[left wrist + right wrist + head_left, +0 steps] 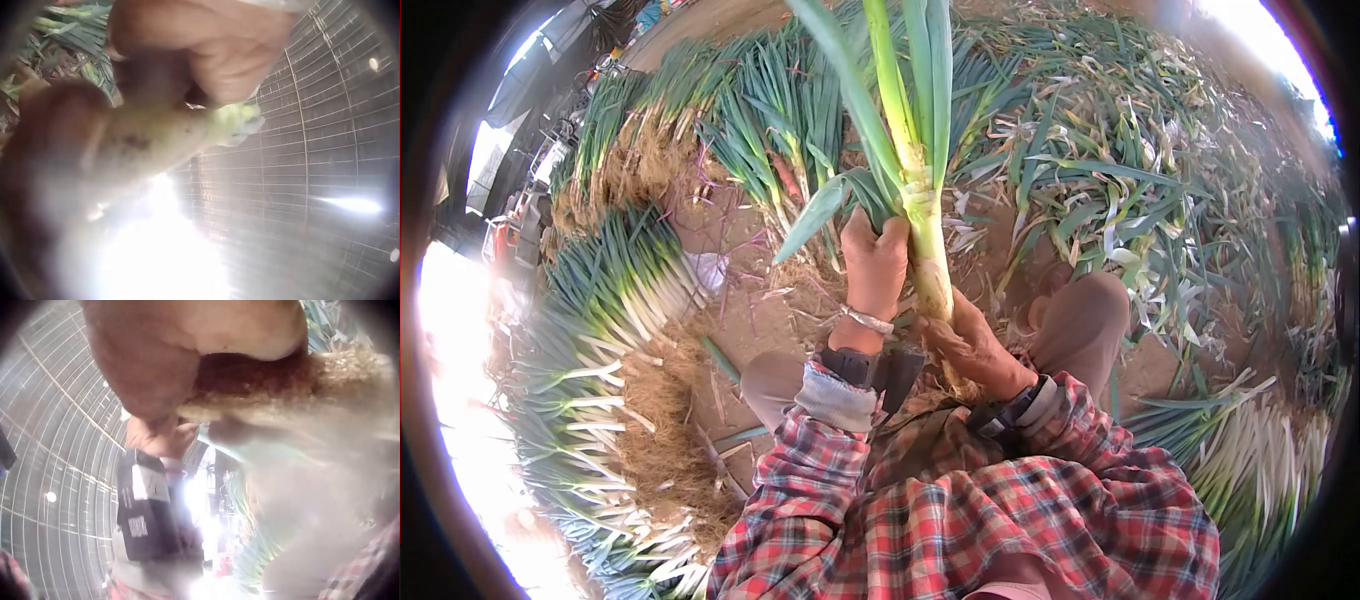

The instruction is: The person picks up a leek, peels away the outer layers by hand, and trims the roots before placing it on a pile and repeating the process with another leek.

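A thick large green onion [928,240] stands upright before my body, its pale stalk below and broad green leaves at the top. My left hand [874,262] grips it from the left, just under where the leaves fan out; one leaf bends down over that side. Lower down, my right hand [982,352] holds the root end, fingers round the base. In the left wrist view the stalk [165,134] crosses under the curled left hand [206,44]. The right wrist view has the right hand [194,337] over the brownish root end [344,375], partly washed out by glare.
Rows of rooted green onions [625,285] curve along the left, with more bundles [790,100] at the back. Loose leaves and peelings [1100,150] cover the ground at the right. Whiter, cleaned-looking onions [1250,450] lie at the lower right. My knees [1083,325] flank the work.
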A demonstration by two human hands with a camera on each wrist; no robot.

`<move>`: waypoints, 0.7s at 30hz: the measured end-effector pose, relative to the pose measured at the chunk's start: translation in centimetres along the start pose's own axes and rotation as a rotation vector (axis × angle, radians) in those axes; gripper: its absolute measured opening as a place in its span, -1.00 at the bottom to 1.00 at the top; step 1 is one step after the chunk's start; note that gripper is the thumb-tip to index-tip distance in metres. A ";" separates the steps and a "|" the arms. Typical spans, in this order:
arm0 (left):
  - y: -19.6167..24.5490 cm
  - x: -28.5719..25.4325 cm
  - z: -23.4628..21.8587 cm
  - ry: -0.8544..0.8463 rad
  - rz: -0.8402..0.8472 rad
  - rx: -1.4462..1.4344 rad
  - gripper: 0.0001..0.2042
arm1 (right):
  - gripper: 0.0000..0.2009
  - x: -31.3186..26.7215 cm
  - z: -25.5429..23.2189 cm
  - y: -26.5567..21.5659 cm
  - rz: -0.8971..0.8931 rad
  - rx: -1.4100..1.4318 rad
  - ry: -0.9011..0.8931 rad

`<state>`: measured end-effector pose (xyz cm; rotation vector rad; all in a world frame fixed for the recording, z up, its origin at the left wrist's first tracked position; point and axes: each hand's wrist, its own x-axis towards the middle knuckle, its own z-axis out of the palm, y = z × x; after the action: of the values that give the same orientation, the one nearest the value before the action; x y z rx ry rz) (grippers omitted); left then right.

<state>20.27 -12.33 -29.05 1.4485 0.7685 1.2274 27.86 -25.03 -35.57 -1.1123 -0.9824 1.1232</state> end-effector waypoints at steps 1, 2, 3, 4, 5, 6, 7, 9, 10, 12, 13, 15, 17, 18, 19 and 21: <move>-0.2 0.1 0.2 -0.001 0.002 -0.003 -0.95 | -0.66 0.0 -0.4 -0.6 0.058 0.136 -0.070; -0.4 0.1 0.3 -0.037 -0.139 -0.151 -0.94 | -0.66 -0.1 -0.7 -1.2 0.118 0.274 -0.139; -0.4 0.0 0.5 -0.071 -0.284 -0.298 -0.93 | -0.66 -0.4 -0.9 -2.4 0.121 0.275 -0.138; -2.9 0.5 -0.1 -0.164 -0.118 -0.082 -0.91 | -0.65 -0.7 -1.1 -3.9 0.154 0.303 -0.183; -5.3 1.0 -0.7 -0.219 0.061 0.126 -0.89 | -0.63 -0.8 -1.5 -4.7 0.183 0.328 -0.229; -4.1 1.0 0.0 -0.395 -0.303 -0.302 -0.86 | -0.58 -1.0 -1.8 -4.6 0.247 0.333 -0.263; -3.3 1.1 0.5 -0.564 -0.670 -0.732 -0.82 | -0.58 -1.0 -2.0 -4.3 0.245 0.331 -0.256; -3.4 0.4 0.8 -0.643 -0.650 -0.667 -0.77 | -0.57 -0.9 -2.5 -3.6 0.156 0.375 -0.211; -4.1 -0.1 0.4 -0.673 -0.648 -0.538 -0.76 | -0.57 -0.9 -2.6 -3.9 0.155 0.371 -0.208; -8.1 0.8 -1.3 -0.707 -0.670 -0.163 -0.69 | -0.61 -0.3 -2.6 -5.2 0.096 0.163 -0.170; -6.7 1.2 -1.2 -0.715 -0.676 -0.162 -0.69 | -0.63 0.1 -2.5 -5.6 0.071 0.062 -0.148; -2.4 2.0 -1.2 -0.550 -0.524 -0.353 -0.66 | -0.62 1.4 -1.9 -4.5 -0.191 -0.135 -0.092; 3.0 2.8 -1.4 -0.361 -0.348 -0.527 -0.63 | -0.57 1.9 -0.8 -4.1 -0.105 -0.162 -0.029; 4.3 2.9 -1.8 -0.261 -0.254 -0.610 -0.61 | -0.57 1.9 -0.2 -3.9 -0.055 -0.124 -0.050; 4.8 2.8 -2.1 -0.248 -0.246 -0.605 -0.61 | -0.57 2.1 0.0 -4.1 -0.058 -0.122 -0.065; 5.2 2.2 -2.3 -0.286 -0.269 -0.487 -0.61 | -0.56 2.2 -0.1 -5.4 0.030 -0.748 -0.186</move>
<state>17.89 -10.88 -23.59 1.0475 0.4132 0.8959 29.23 -23.27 -30.17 -1.6304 -1.6081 0.9037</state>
